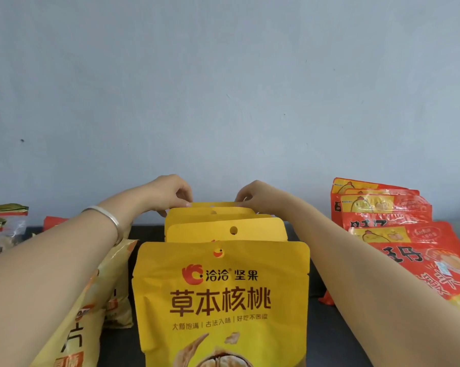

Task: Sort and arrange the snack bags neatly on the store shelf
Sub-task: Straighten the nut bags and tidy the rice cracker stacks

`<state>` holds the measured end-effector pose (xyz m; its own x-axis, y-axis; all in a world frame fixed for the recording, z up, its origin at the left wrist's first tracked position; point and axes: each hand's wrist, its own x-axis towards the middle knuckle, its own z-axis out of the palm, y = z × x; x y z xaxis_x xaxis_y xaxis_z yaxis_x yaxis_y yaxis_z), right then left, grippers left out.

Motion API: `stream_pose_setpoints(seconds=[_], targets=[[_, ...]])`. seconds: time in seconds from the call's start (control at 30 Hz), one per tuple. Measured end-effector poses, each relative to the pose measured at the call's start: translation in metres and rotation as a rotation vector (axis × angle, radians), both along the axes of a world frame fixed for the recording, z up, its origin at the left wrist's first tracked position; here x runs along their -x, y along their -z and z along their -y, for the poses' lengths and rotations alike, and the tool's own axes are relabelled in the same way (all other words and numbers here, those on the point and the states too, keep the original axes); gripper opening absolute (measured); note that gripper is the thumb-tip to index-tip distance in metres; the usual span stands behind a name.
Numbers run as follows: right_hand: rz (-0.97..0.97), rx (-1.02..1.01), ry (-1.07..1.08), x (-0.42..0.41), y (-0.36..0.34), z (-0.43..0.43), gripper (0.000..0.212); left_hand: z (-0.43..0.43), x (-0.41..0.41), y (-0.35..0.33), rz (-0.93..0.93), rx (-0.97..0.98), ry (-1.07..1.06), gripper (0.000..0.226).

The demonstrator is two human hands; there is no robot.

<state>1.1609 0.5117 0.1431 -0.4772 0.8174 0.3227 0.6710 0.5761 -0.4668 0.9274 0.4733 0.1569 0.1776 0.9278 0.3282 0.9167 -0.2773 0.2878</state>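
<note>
Pinch grips, apparently: left hand (170, 193) and right hand (255, 195) hold rearmost yellow bag (215, 204) by its top corners; front bag (221, 300) reads 洽洽 坚果 草本核桃.

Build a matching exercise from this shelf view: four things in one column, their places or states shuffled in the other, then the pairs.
1 red bags
2 silver bracelet
3 rearmost yellow bag
4 clear bag

A top edge pinched by left hand and right hand
B far left
C row on the right
D worn on the left arm

Pairs: 1-C, 2-D, 3-A, 4-B
</note>
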Motion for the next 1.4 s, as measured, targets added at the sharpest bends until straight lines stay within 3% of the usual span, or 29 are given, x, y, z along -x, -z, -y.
stream_pose_setpoints(seconds=[0.43, 0.57, 0.67, 0.87, 1.03, 1.2, 1.4], targets=[[-0.134, -0.037, 0.169, -0.037, 0.013, -0.010, 0.013, -0.006, -0.027, 0.003, 0.228, 0.000, 0.109, 0.009], [-0.114, -0.229, 0.172, -0.037, 0.009, -0.011, 0.021, 0.003, -0.026, 0.001, 0.265, -0.020, 0.127, 0.016], [-0.163, -0.359, 0.089, -0.029, -0.001, 0.003, 0.014, 0.013, -0.024, -0.003, 0.269, 0.015, 0.164, 0.017], [0.053, -0.138, -0.132, -0.009, -0.010, 0.031, 0.021, 0.032, -0.016, -0.007, 0.152, 0.132, 0.141, 0.014], [0.004, -0.021, -0.142, -0.014, -0.008, 0.037, 0.026, 0.032, -0.015, -0.002, 0.079, 0.053, 0.171, 0.011], [0.061, -0.062, -0.084, -0.027, -0.006, 0.031, 0.012, 0.024, -0.033, 0.004, 0.114, -0.043, 0.214, 0.013], [0.058, -0.112, 0.032, -0.043, -0.002, 0.024, 0.021, 0.021, -0.036, 0.004, 0.113, -0.026, 0.199, 0.016]])
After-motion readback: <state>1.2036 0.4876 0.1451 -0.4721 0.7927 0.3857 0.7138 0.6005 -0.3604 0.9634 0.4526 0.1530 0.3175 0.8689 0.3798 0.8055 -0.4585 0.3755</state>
